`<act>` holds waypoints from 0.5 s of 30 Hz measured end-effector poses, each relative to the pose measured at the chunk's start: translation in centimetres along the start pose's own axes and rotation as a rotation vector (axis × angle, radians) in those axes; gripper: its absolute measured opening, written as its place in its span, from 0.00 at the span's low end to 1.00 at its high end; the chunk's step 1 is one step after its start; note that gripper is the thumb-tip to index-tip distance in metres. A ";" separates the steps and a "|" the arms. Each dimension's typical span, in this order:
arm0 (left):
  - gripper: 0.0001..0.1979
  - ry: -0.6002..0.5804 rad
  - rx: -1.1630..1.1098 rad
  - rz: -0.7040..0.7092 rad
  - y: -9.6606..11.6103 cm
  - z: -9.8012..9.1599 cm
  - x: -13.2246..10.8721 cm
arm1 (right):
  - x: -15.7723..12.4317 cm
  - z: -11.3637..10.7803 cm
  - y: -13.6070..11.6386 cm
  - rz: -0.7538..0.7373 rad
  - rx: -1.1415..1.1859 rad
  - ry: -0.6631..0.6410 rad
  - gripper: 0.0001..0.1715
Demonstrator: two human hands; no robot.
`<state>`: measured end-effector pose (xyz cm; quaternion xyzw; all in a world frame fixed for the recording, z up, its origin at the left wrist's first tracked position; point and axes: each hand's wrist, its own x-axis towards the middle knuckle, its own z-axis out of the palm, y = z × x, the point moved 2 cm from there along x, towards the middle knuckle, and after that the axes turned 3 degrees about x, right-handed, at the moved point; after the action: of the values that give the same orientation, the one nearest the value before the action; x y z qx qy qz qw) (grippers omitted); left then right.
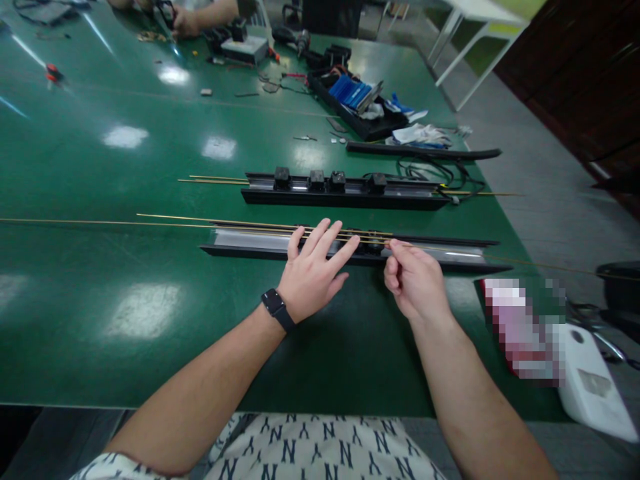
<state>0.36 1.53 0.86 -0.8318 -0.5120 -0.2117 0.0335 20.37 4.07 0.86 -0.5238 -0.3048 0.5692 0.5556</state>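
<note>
A long black channel (pixel 240 252) with a pale inner face lies crosswise on the green table in front of me. Thin brass-coloured rods (pixel 175 219) run along it and stick out far to the left. My left hand (pixel 314 270) rests over the channel's middle with its fingers spread, touching the rods. Right of it, my right hand (pixel 414 275) pinches a thin brass rod between thumb and fingertips. Small dark blocks (pixel 371 241) sit in the channel between my hands, partly covered by them.
Behind lies a second black channel (pixel 345 198) with several black blocks and brass rods. A black tray (pixel 345 110) of blue pieces, gloves (pixel 420 135) and a black strip (pixel 425 152) are farther back. At right is a white device (pixel 595 383). Another person's hand (pixel 186 21) works across the table.
</note>
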 end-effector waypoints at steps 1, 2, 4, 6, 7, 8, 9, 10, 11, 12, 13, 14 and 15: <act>0.33 -0.001 -0.001 -0.002 0.0 0.0 0.0 | 0.0 0.0 0.0 0.001 -0.002 -0.001 0.22; 0.33 -0.003 -0.001 -0.003 0.0 0.0 0.0 | 0.0 -0.1 0.1 0.002 -0.005 -0.002 0.21; 0.33 -0.006 -0.002 -0.005 0.0 0.0 0.0 | 0.1 -0.1 0.1 0.002 -0.008 -0.002 0.21; 0.33 -0.008 -0.003 -0.006 0.0 0.0 0.0 | 0.1 -0.2 0.1 0.000 -0.008 0.001 0.20; 0.33 -0.008 -0.003 -0.006 0.0 0.0 0.0 | 0.1 -0.2 0.1 0.001 -0.006 0.003 0.20; 0.33 -0.006 -0.002 -0.006 0.0 0.0 0.0 | 0.1 -0.1 0.2 0.002 -0.001 0.005 0.20; 0.33 -0.004 0.000 -0.007 0.0 0.0 0.0 | 0.0 -0.1 0.2 0.005 0.004 0.005 0.21; 0.34 -0.002 0.002 -0.006 0.0 0.0 0.0 | 0.0 -0.1 0.2 0.007 0.007 0.005 0.22; 0.34 -0.001 0.004 -0.005 0.0 0.1 0.0 | 0.0 0.0 0.2 0.008 0.007 0.005 0.23; 0.34 0.000 0.006 -0.005 0.0 0.1 0.0 | 0.0 0.0 0.3 0.007 0.004 0.005 0.23; 0.34 0.001 0.007 -0.004 0.0 0.1 0.0 | 0.1 0.0 0.3 0.004 0.000 0.008 0.24; 0.34 0.003 0.007 -0.004 0.0 0.1 0.0 | 0.1 0.0 0.3 0.001 -0.005 0.013 0.24; 0.33 0.003 0.007 -0.005 0.0 0.1 0.0 | 0.1 0.0 0.3 0.004 -0.006 0.018 0.24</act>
<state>0.40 1.51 0.79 -0.8302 -0.5146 -0.2111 0.0368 20.31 4.09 0.59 -0.5314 -0.3006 0.5644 0.5557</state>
